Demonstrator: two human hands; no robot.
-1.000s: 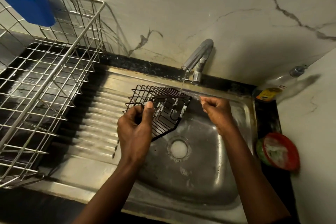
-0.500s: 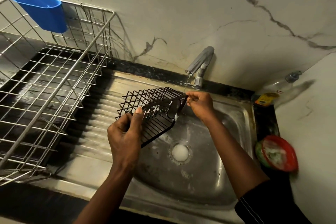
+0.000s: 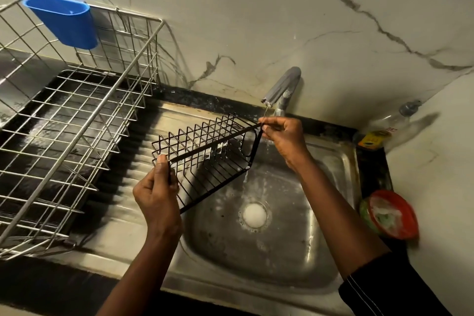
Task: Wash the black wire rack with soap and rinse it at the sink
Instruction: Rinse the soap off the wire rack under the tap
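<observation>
Slanting near-left to far-right, the black wire rack (image 3: 205, 159) is gripped nearside by the left hand (image 3: 156, 192); the right hand (image 3: 282, 136) pinches its far corner (beneath the grey metal tap (image 3: 282, 87)).

Steel wire drainer (image 3: 89, 122) at left, a blue plastic cup (image 3: 64, 22) hung on its back rim; red tub (image 3: 395, 213) and clear bottle (image 3: 387, 123) at right

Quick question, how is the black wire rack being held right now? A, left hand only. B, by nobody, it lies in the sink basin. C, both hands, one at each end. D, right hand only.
C: the left hand grips the black wire rack at its near corner and the right hand pinches its far corner under the tap.
</observation>
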